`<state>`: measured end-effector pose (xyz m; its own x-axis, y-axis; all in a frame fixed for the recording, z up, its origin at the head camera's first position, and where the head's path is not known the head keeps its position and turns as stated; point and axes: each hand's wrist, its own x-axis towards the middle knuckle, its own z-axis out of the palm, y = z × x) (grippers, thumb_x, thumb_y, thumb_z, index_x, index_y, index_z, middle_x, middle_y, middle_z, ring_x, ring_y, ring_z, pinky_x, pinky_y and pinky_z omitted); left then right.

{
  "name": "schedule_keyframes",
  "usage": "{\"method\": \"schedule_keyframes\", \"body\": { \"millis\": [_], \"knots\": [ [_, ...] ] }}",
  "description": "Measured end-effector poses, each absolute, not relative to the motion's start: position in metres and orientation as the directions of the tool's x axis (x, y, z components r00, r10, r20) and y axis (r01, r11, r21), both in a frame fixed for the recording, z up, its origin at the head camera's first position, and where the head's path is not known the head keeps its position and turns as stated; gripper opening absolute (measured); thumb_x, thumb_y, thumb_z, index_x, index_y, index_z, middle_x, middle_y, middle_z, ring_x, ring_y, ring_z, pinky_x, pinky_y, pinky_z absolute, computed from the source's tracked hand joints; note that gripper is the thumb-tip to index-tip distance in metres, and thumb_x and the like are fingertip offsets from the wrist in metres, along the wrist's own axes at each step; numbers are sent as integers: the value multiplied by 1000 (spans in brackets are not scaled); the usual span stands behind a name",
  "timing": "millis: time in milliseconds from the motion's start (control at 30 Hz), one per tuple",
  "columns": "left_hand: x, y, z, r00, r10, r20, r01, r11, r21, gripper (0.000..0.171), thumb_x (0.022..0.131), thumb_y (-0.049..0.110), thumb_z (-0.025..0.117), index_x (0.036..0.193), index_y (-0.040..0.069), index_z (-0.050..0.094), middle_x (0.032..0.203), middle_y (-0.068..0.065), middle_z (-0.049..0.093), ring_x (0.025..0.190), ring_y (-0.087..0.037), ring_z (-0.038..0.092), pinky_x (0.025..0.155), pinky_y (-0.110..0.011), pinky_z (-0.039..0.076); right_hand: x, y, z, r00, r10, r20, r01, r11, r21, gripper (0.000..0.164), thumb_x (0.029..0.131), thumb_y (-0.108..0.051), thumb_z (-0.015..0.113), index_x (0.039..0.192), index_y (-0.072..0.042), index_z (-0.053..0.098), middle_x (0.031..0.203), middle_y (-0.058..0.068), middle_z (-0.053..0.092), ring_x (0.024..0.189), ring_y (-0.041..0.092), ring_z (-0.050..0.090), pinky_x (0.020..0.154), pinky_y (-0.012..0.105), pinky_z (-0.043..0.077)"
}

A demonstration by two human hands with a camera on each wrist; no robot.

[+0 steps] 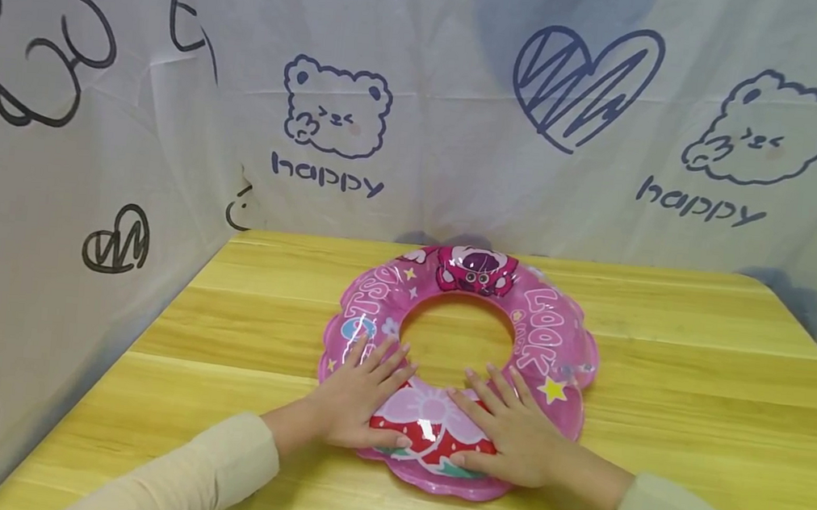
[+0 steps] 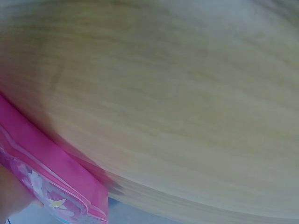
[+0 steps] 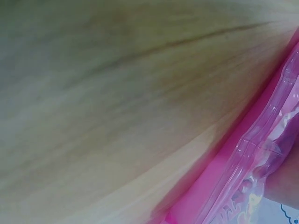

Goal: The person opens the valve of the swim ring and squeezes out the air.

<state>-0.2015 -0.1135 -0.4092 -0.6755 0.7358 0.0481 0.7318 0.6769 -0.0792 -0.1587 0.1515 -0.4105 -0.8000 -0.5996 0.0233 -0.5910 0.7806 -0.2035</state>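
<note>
As my head camera looks down, a pink swim ring (image 1: pixel 431 411) lies flat on the wooden table (image 1: pixel 186 373). My left hand (image 1: pixel 365 397) rests on its near left, my right hand (image 1: pixel 520 435) on its near right, fingers spread apart, clamping nothing; uneven pressing could make the slick-looking plastic slide or its far side lift. Left wrist view: ring at near left, finger spread untellable. Right wrist view: fingers hidden, shiny seam (image 3: pixel 245 140) at right; leaning hard might strain it.

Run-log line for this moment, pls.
left hand: rests on pink inflatable ring | right hand: rests on same ring | ring: lies on wood-grain table
</note>
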Motion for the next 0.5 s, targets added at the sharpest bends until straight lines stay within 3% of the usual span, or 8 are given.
{"method": "schedule_keyframes", "body": {
  "millis": [200, 500],
  "knots": [
    [-202, -114, -410, -682, 731, 18, 726, 681, -99, 94, 80, 80, 25, 148, 14, 24, 156, -11, 16, 145, -31, 6, 114, -58, 4, -157, 150, -407, -797, -604, 2, -589, 778, -218, 77, 85, -66, 42, 146, -20, 30, 155, 13, 18, 143, 40, 9, 114, 58, 2],
    [-201, -112, -410, -677, 736, 19, 729, 673, -125, 89, 81, 72, 39, 147, 13, 27, 155, -12, 19, 145, -32, 8, 114, -59, 8, -157, 150, -408, -793, -609, 16, -600, 776, -196, 76, 86, -65, 44, 145, -18, 33, 154, 14, 23, 142, 41, 12, 113, 59, 6]
  ]
}}
